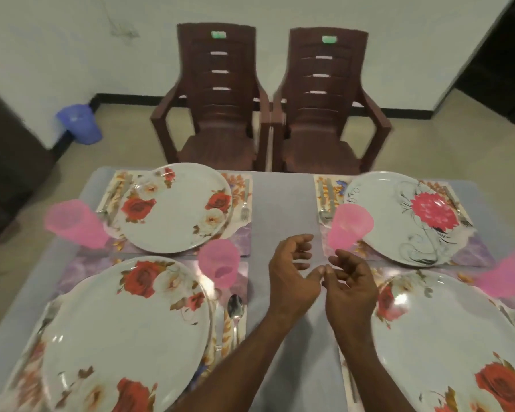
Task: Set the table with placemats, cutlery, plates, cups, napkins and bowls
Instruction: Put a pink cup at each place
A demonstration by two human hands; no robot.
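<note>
We see the table (283, 203) laid for four, each place with a flowered placemat, a plate, cutlery and a pink cup. Our left hand (292, 272) and right hand (350, 283) hover together over the bare grey strip down the middle, fingers loosely curled, holding nothing; the thumb tips nearly meet. The far left plate (176, 208) with red roses sits on its placemat (238, 242), a fork (246, 200) to its right and a pink cup (75, 223) at its left edge. The far right plate (405, 218) carries one large pink flower, and a second pink cup (350, 227) stands just beside its near left rim. The near left plate (125, 334) has a spoon (235, 313) to its right and a third cup (219, 261) at its upper right. The near right plate (449, 343) has a blurred fourth cup (506, 278) beyond it. Two brown plastic chairs (217, 99) stand side by side past the table, and a blue bucket (79, 123) sits on the floor by the wall.
</note>
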